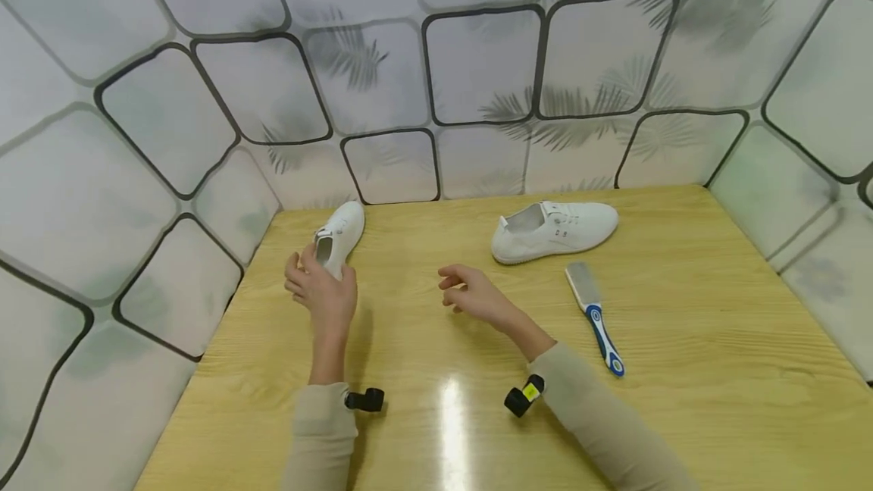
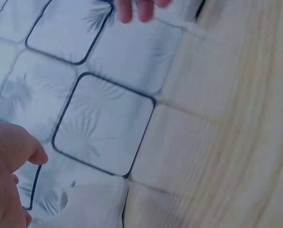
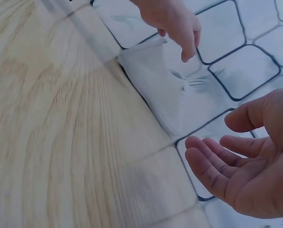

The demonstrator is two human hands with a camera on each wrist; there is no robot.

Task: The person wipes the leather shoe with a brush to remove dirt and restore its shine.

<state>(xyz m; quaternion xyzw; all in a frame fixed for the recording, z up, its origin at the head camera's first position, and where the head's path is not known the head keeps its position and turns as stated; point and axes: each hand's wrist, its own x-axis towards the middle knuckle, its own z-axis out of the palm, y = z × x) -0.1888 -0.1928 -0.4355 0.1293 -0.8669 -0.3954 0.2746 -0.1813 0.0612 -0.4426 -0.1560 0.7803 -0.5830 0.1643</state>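
A white shoe point(image 1: 348, 227) lies at the far left of the table, its toe toward the back wall. My left hand point(image 1: 322, 288) is at its heel end, fingers spread to the left by the opening and thumb on the right. In the left wrist view the thumb point(image 2: 34, 152) stands apart from the pale shoe point(image 2: 96, 204). The right wrist view shows the left hand point(image 3: 172, 19) over the heel of that shoe point(image 3: 153, 78). Over the table's middle, my right hand point(image 1: 477, 295) holds nothing, its fingers loosely bent.
A second white shoe point(image 1: 562, 232) lies at the back right, toe to the right. In front of it is a foot file point(image 1: 595, 317) with a blue and white handle. Patterned walls point(image 1: 484, 67) border the wooden table point(image 1: 716, 324) at the back and sides.
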